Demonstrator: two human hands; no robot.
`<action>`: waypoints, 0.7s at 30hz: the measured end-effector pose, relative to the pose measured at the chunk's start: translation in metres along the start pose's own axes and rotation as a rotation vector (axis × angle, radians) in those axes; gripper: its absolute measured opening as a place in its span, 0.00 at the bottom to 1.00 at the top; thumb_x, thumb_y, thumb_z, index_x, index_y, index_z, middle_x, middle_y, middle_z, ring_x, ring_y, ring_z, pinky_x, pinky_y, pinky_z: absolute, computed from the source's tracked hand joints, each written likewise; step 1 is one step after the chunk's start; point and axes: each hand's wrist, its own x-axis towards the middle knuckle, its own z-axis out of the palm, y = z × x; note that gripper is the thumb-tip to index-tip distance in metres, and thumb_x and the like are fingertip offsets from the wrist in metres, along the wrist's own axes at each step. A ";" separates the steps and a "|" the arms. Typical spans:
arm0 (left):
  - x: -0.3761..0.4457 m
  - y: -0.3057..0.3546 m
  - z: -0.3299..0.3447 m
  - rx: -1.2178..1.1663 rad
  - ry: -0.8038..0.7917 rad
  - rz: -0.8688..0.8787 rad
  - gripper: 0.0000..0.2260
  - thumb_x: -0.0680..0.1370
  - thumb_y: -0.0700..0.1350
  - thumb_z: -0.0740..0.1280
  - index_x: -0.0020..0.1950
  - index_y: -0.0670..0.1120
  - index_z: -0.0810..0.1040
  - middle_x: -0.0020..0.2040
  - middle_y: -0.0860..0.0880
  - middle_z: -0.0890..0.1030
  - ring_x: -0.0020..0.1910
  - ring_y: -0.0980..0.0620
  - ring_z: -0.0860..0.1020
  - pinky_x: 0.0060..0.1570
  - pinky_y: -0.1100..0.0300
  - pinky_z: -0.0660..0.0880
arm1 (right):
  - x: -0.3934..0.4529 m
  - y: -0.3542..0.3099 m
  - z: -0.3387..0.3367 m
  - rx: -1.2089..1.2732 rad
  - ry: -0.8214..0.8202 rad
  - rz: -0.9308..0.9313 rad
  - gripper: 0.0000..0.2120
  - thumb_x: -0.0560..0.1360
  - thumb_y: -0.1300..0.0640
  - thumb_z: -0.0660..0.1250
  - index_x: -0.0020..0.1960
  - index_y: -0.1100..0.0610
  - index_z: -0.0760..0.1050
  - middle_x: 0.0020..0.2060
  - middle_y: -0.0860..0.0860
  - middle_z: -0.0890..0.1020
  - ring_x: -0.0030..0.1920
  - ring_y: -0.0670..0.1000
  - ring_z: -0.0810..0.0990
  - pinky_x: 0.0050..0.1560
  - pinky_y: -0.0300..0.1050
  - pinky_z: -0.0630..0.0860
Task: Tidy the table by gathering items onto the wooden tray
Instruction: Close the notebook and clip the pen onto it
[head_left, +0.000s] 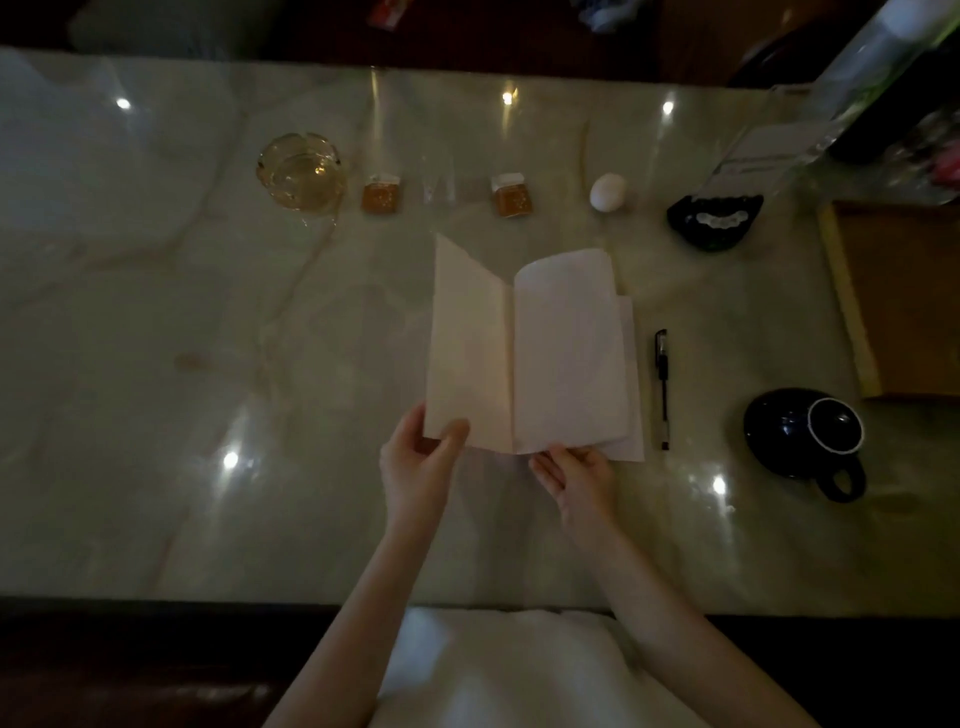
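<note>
An open blank notebook (530, 353) lies in the middle of the marble table (156, 338). My left hand (418, 462) pinches the bottom corner of its raised left cover. My right hand (574, 473) holds the bottom edge of the curled right pages. A black pen (662, 387) lies just right of the notebook. The wooden tray (852, 312) sits at the right edge, partly out of frame. A black cup on a saucer (802, 436) stands in front of the tray.
Along the back stand a glass ashtray (301, 174), two small amber jars (382, 195) (511, 196), a white egg (608, 192) and a black holder (714, 218) with a clear sign stand (753, 161). The table's near edge is by my lap.
</note>
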 end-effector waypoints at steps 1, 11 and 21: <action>-0.003 0.001 0.007 0.059 -0.081 0.059 0.12 0.70 0.38 0.71 0.52 0.48 0.78 0.44 0.50 0.82 0.41 0.55 0.80 0.42 0.64 0.76 | -0.001 -0.001 -0.002 0.021 0.009 0.025 0.08 0.75 0.70 0.62 0.38 0.63 0.71 0.23 0.50 0.82 0.27 0.46 0.82 0.33 0.39 0.82; 0.007 -0.040 0.054 0.671 -0.529 0.464 0.26 0.71 0.38 0.68 0.69 0.46 0.67 0.70 0.44 0.69 0.67 0.46 0.68 0.64 0.59 0.66 | -0.006 -0.002 -0.017 -0.007 -0.061 -0.035 0.08 0.73 0.67 0.65 0.51 0.62 0.78 0.41 0.55 0.84 0.41 0.51 0.84 0.39 0.41 0.81; 0.009 -0.050 0.065 0.976 -0.486 0.664 0.21 0.69 0.47 0.69 0.62 0.46 0.75 0.61 0.45 0.79 0.57 0.45 0.78 0.51 0.52 0.77 | -0.003 -0.021 -0.036 -0.124 -0.079 -0.034 0.10 0.77 0.60 0.58 0.52 0.56 0.78 0.45 0.52 0.84 0.45 0.47 0.83 0.44 0.40 0.77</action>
